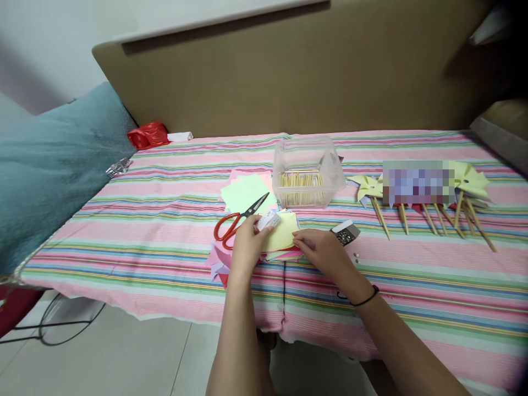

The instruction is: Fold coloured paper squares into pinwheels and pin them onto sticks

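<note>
My left hand [247, 245] is closed around a small white block with faint dark marks [269, 220], perhaps a little box. It rests over a stack of coloured paper, whose top sheet is pale yellow paper [284, 231]. The fingertips of my right hand [324, 250] pinch the right edge of that yellow paper. Scissors with red handles [236, 223] lie just left of the stack, blades pointing up and right. Green paper [246, 193] and other pastel sheets spread behind them. Cut purple pieces [218, 258] lie beside my left wrist.
A clear plastic box [309, 190] holds several wooden sticks. An open small box of metal fasteners [345, 235] sits beyond my right hand. Paper pinwheels on sticks [468, 184] lie at right, partly pixelated. A red plastic bag [148, 136] lies far left on the striped cloth [144, 236].
</note>
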Demonstrator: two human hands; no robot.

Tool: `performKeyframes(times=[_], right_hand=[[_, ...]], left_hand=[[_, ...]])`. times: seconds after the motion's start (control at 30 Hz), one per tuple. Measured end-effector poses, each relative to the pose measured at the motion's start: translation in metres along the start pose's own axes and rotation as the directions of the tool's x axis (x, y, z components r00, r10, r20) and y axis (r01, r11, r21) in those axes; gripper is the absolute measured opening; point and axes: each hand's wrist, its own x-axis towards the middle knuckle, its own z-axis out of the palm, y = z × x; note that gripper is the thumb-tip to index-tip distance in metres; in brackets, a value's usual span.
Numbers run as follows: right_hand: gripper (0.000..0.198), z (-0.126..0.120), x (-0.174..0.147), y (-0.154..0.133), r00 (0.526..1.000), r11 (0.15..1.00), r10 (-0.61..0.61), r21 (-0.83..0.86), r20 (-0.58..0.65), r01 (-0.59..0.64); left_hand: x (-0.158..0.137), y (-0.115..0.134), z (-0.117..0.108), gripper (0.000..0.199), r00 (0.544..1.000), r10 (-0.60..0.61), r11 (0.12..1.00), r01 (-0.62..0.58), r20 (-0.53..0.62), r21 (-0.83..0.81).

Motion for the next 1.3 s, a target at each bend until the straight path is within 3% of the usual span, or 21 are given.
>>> performKeyframes(times=[0.13,0.33,0.5,0.7,0.87,0.97,1.07,1.17,1.3], right_hand=[[0.018,0.000,0.000,0.001,0.999,0.998,0.041,0.043,0.004,-0.041],[0.020,-0.001,0.000,0.001,0.991,0.973,0.135,0.186,0.009,-0.135],[0.019,-0.002,0.002,-0.001,0.971,0.932,0.239,0.282,-0.006,-0.228],[0.022,-0.001,0.003,-0.003,0.953,0.942,0.292,0.199,-0.085,-0.271],[0.019,0.000,0.002,0.000,0.924,0.881,0.363,0.367,-0.118,-0.299],[0.019,-0.007,0.003,-0.003,0.914,0.865,0.364,0.429,-0.180,-0.261],[0.018,-0.022,0.002,-0.011,0.877,0.852,0.382,0.479,-0.292,-0.211],[0.017,-0.036,-0.001,-0.017,0.821,0.831,0.424,0.524,-0.381,-0.186],[0.017,-0.041,-0.007,-0.015,0.785,0.734,0.497,0.661,-0.370,-0.154]], left_hand=[[-0.003,-0.002,-0.012,0.029,0.996,-0.086,0.973,0.078,-0.031,-0.217],[-0.008,0.010,-0.020,0.026,0.964,-0.265,0.897,0.248,0.005,-0.367],[-0.008,0.014,-0.019,0.020,0.948,-0.317,0.879,0.294,0.001,-0.375],[-0.008,0.013,-0.018,0.020,0.938,-0.347,0.871,0.313,-0.023,-0.378],[-0.007,0.009,-0.015,0.022,0.941,-0.338,0.885,0.314,-0.011,-0.345],[-0.005,0.004,-0.013,0.021,0.964,-0.266,0.936,0.259,0.003,-0.238],[-0.006,0.005,-0.011,0.021,0.998,-0.061,0.996,0.060,0.001,0.064],[-0.008,0.011,-0.007,0.023,0.993,0.075,0.911,-0.106,0.093,0.399],[-0.009,0.014,0.001,0.025,0.975,0.067,0.804,-0.178,0.211,0.567]])
